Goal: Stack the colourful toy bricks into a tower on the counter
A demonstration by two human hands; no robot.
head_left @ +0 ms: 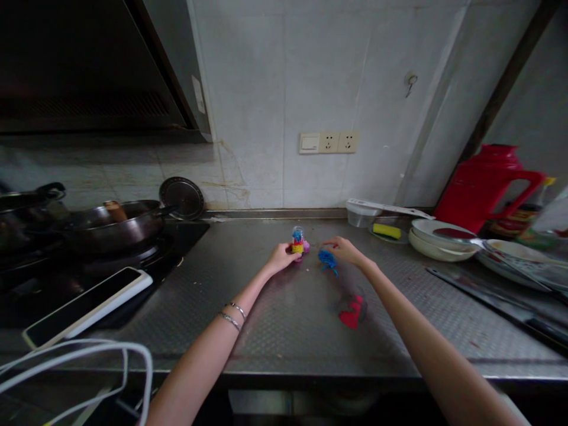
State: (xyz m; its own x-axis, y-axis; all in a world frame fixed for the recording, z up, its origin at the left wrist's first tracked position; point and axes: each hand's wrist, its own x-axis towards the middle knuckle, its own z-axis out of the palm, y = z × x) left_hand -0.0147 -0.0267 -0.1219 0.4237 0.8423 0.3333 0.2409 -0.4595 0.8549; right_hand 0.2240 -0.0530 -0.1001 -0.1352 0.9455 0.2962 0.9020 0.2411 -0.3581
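Observation:
My left hand (280, 258) is closed around the base of a small stack of coloured rings (297, 241), blue on top, then red and yellow, standing on the steel counter (275, 319). A pink piece (306, 246) sits beside the stack. My right hand (342, 249) rests just right of it, fingers pinched on a fuzzy blue piece (327, 259) that lies on the counter. A red piece (352, 315) lies nearer to me, under my right forearm.
A dark pan (110, 223) sits on the stove at left, with a phone (84, 306) and white cable (89, 361) in front. At right stand a red thermos jug (483, 186), stacked plates (437, 238), a yellow sponge (386, 231) and a knife (497, 302).

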